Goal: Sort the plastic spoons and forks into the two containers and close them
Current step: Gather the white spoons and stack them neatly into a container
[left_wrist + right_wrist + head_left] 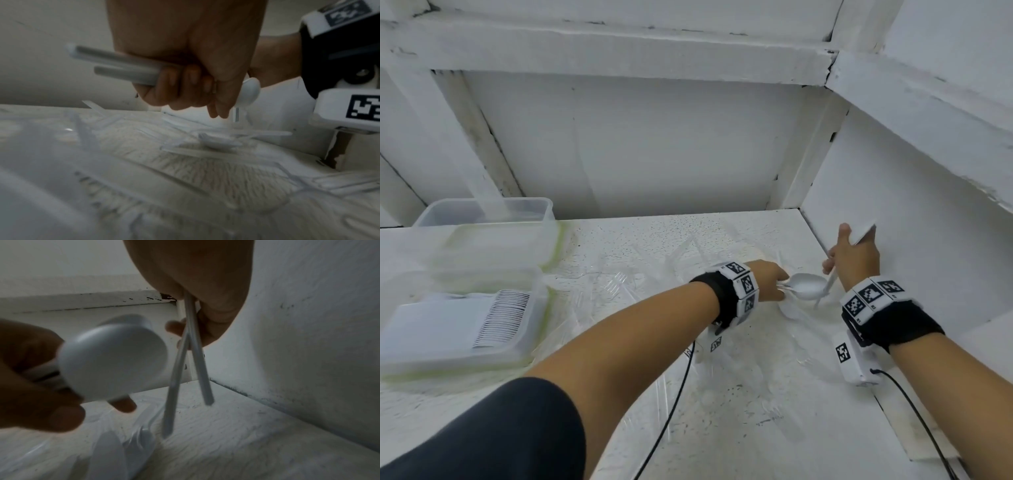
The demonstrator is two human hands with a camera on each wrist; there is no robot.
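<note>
**Sorting under way: both hands loaded, containers still open**

Counter (774,404): white, speckled, boxed in by white walls. Carries everything.

Containers, well to the left of both hands: near container (458,329) holds a neat row of stacked white cutlery, which kind too small to tell. No lid on it. Beyond it, what looks like a lid with a green seal (496,246), and a second clear container (486,212) furthest back; contents not readable. Neither container reads as closed.

Loose cutlery (619,284): clear and white pieces scattered on the counter, left of and under the left hand; more lie nearer the body. In the left wrist view a loose spoon (218,143) lies below the fist among crossed handles.

Left hand (770,281): clenched around a bundle of spoons (806,286); bowls point toward the right hand, handle ends (115,65) jut out the other side of the fist.

Right hand (854,257): just right of the left, raised, fingers pinching two thin white handles (193,356) that hang down. Heads hidden; spoon or fork, cannot tell.

Judgement: partway. One container partly filled; plenty still on the counter. Left: deliver what is held, gather the rest, sort by type, fit both lids.
</note>
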